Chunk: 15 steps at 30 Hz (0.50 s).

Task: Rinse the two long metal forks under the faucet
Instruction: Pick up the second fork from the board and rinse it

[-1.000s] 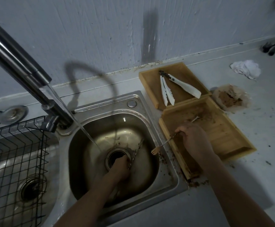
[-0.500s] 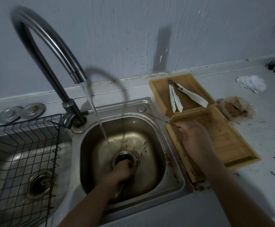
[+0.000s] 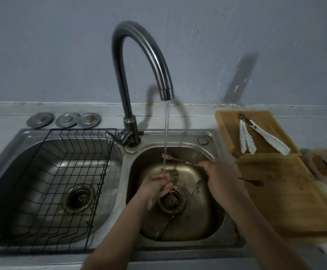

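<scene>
The curved faucet (image 3: 139, 55) runs a thin stream of water (image 3: 166, 129) into the right basin (image 3: 213, 217). My right hand (image 3: 221, 176) grips the handle of one long metal fork (image 3: 182, 160); it lies level over the basin with its prongs in the stream. My left hand (image 3: 155, 189) sits lower, under the falling water just above the drain (image 3: 171, 200), fingers loosely curled and holding nothing. The second long fork (image 3: 180, 208) lies slantwise on the basin floor, across the drain's right side.
A black wire rack (image 3: 65, 172) fills the left basin. Three metal drain lids (image 3: 67, 119) lie behind it. To the right are two wooden trays (image 3: 295, 207); the far one holds white tongs (image 3: 263, 137), and a dark utensil (image 3: 253, 182) rests on the near one. Crumpled wrap (image 3: 326, 162) lies beyond.
My right hand has carried its fork from the wooden tray's edge to the stream over the basin. My left hand has lifted off the drain into the water. The view has swung left.
</scene>
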Motion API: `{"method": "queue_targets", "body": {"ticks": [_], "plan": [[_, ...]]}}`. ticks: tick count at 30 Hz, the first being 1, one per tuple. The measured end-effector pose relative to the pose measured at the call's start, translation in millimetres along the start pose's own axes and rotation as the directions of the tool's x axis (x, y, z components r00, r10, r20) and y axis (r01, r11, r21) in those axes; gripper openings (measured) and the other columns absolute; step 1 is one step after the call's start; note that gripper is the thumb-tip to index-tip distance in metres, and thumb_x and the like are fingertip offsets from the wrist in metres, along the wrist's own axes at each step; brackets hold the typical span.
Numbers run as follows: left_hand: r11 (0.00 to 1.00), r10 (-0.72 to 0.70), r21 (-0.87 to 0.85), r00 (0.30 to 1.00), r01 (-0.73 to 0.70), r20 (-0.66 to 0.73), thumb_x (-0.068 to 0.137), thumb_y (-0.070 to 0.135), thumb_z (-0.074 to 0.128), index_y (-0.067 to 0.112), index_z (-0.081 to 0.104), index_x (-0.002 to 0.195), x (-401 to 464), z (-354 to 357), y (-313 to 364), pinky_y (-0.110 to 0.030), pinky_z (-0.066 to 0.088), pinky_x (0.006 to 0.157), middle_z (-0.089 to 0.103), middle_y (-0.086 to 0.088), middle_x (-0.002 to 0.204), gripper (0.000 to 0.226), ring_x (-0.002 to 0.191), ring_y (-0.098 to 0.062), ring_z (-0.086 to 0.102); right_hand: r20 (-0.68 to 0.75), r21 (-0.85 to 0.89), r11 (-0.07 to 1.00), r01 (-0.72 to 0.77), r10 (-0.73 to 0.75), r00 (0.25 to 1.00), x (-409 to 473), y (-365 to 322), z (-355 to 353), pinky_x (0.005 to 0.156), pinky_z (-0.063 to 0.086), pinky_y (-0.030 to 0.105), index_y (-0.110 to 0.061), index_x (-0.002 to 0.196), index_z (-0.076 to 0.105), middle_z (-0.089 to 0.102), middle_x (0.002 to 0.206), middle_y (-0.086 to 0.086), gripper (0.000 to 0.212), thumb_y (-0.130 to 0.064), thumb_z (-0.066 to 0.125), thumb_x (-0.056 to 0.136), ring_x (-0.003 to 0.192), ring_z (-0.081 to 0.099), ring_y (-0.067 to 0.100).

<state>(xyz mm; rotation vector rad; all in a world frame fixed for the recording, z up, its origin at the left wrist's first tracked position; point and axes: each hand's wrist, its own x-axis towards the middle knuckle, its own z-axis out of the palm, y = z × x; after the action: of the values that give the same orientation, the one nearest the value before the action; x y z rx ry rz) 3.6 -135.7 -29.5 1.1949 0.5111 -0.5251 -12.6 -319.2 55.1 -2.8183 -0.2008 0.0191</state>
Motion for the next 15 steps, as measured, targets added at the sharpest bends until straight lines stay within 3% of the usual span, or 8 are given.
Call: {"method": "queue_targets", "body": {"ticks": [5,8,12,15], "plan": [[0.944,-0.016,-0.328,1.000,0.017,0.006,0.091,0.011,0.055,-0.001,0.063,0.106,-11.6,4.9,-2.4,-0.023,0.058,0.070,0.069,-0.008,0.086,0.020,0.072,-0.011,0.068,0.121,-0.135,0.990,0.045,-0.028,0.992,0.3,-20.4,16.3,0.073,0.046,0.024,-0.020,0.118,0.055,0.062,0.108,0.000,0.037,-0.004,0.049,0.086,0.093,0.060,0.015],[0.883,-0.057,-0.468,0.997,0.031,-0.042,0.088,0.007,0.058,-0.001,0.064,0.098,-11.1,4.4,-5.3,-0.023,0.060,0.066,0.068,-0.010,0.083,0.014,0.075,-0.014,0.066,0.184,-0.161,0.986,0.033,-0.002,0.983,-1.3,-23.6,23.1,0.073,0.051,0.026,-0.021,0.117,0.056,0.062,0.102,-0.001,0.035,-0.005,0.046,0.087,0.086,0.061,0.014],[0.856,-0.115,-0.513,0.991,0.061,-0.073,0.087,0.003,0.060,0.001,0.065,0.087,-10.2,10.0,-8.8,-0.022,0.059,0.057,0.070,-0.008,0.070,0.005,0.069,-0.013,0.066,0.224,-0.169,0.985,0.021,0.018,0.974,-4.8,-24.0,26.2,0.071,0.050,0.028,-0.021,0.114,0.057,0.061,0.100,-0.001,0.035,-0.006,0.039,0.089,0.085,0.060,0.015],[0.825,-0.157,-0.556,0.986,0.103,-0.049,0.087,0.005,0.060,0.000,0.064,0.089,-10.6,15.3,-12.2,-0.021,0.057,0.050,0.070,-0.007,0.057,0.007,0.055,-0.011,0.068,0.236,-0.197,0.980,0.021,0.027,0.971,-8.0,-22.7,25.5,0.068,0.046,0.025,-0.022,0.116,0.056,0.061,0.105,0.000,0.036,-0.006,0.038,0.090,0.089,0.060,0.016]]}}
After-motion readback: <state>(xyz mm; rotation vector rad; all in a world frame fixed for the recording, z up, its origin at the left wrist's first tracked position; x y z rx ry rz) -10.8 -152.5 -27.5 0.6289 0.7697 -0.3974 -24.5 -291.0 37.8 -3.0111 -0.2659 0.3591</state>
